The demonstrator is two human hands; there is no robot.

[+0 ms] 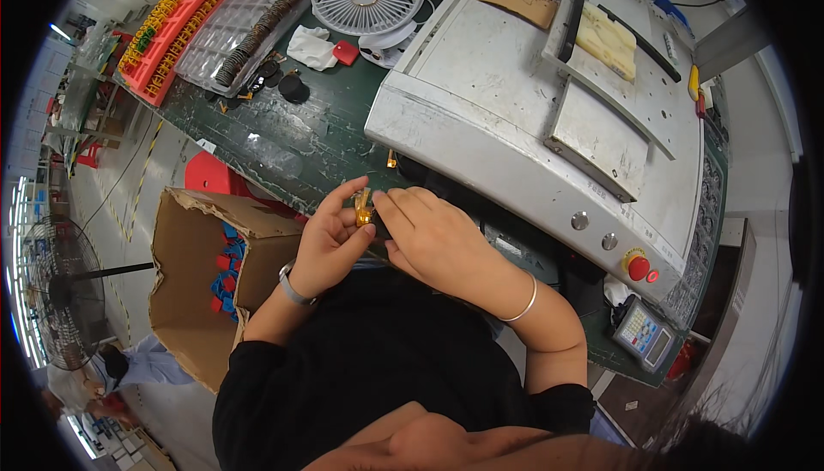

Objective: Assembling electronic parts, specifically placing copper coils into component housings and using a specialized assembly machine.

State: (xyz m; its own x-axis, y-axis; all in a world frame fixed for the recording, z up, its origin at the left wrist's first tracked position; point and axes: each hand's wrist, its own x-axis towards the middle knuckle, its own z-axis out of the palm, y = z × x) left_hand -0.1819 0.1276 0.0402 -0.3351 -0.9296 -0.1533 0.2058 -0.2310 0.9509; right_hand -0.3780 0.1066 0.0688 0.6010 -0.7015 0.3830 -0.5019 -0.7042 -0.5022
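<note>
In front of the white benchtop machine (481, 119), narrowly pinching a small amber-and-gold piece (364, 211) in the left hand (330, 239), holding the right hand (439, 235) close, grip unclear, apparently adjusting, probably needing steady fingertips next.

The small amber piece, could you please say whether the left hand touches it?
Touching: the head view shows the left hand pinching the small amber piece.

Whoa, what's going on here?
A person holds a small shiny gold-coloured piece in the left hand. The right hand is right beside it; I can't tell if it's touching. Both hands are in front of a big grey machine. A cardboard box with blue and red bits sits to the left.
</note>
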